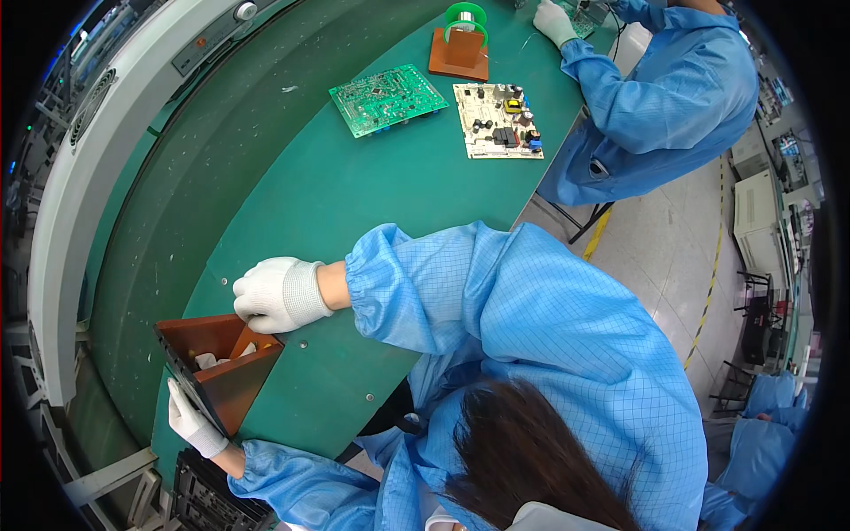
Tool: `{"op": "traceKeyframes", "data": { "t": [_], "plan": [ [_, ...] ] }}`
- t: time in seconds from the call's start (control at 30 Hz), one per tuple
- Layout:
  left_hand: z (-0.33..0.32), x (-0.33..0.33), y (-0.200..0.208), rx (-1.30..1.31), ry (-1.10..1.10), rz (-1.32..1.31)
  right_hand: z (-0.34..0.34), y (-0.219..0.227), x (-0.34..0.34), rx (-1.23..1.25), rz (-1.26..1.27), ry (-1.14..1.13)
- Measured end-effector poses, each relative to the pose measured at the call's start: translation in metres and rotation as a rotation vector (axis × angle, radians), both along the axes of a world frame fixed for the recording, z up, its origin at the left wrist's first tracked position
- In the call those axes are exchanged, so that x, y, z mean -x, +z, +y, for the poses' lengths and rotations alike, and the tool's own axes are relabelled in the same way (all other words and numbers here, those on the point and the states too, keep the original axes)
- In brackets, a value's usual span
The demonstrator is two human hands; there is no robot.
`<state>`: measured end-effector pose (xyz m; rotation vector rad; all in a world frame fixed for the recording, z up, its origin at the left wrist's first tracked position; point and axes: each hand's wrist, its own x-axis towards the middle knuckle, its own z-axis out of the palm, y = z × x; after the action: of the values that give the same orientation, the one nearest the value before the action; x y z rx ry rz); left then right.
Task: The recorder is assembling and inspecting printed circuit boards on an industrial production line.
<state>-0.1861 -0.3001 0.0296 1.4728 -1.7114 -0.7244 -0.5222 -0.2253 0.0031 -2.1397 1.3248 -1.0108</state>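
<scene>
A reddish-brown open box with a dark outer side sits at the lower left end of the green bench. Inside it lie white pieces and small yellowish bits. My left hand, in a white glove, rests against the dark side with its fingers stretched along it; its thumb is hidden. At the opposite rim is my right hand, also gloved. Its fingers are curled in and point down by the box corner. What they hold, if anything, is hidden beneath the hand.
Farther along the bench lie a green circuit board and a cream circuit board with components. Behind them a green-rimmed wire spool stands on a brown holder. A co-worker in blue works at the far right.
</scene>
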Motion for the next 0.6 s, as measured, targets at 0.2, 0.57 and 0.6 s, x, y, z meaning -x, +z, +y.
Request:
{"op": "traceKeyframes", "data": {
  "t": [0.2, 0.57, 0.6],
  "plan": [
    [0.0042, 0.0048, 0.0044, -0.057, 0.032, 0.089, 0.0006, 0.0026, 0.0006, 0.01, 0.002, 0.003],
    [0.0011, 0.0108, 0.0013, -0.084, 0.03, 0.089, -0.0026, 0.0, 0.0037, 0.005, -0.001, -0.003],
    [0.0002, 0.012, -0.0009, -0.072, 0.023, 0.081, -0.0023, -0.0004, 0.0051, 0.005, 0.004, -0.005]
  ]
}}
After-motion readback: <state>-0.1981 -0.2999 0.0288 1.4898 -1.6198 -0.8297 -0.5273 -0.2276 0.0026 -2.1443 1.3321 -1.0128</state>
